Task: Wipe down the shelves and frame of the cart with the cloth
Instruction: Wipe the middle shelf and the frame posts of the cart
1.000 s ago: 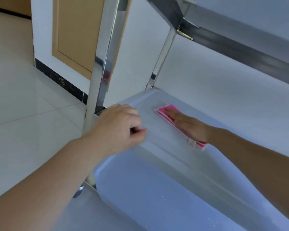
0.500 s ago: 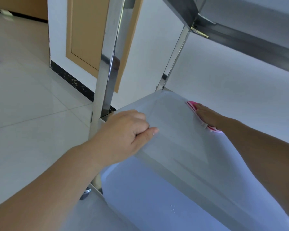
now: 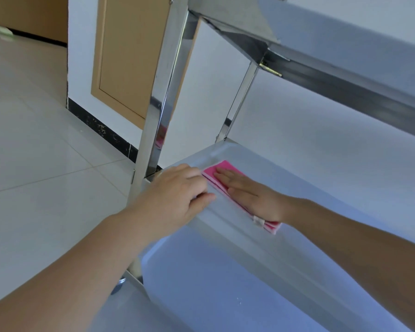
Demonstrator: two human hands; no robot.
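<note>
At frame centre, the right hand (image 3: 252, 196) is pressing a folded pink cloth (image 3: 222, 170) flat on the cart's middle shelf (image 3: 309, 188), fingers straight and together. The left hand (image 3: 177, 195), just beside it, is curling round the shelf's front edge, steadying it. Wiping well likely means keeping the palm flat and overlapping strokes toward the near post (image 3: 163, 92).

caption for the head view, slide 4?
Right hand presses pink cloth flat on cart's middle shelf; left hand grips its edge.
</note>
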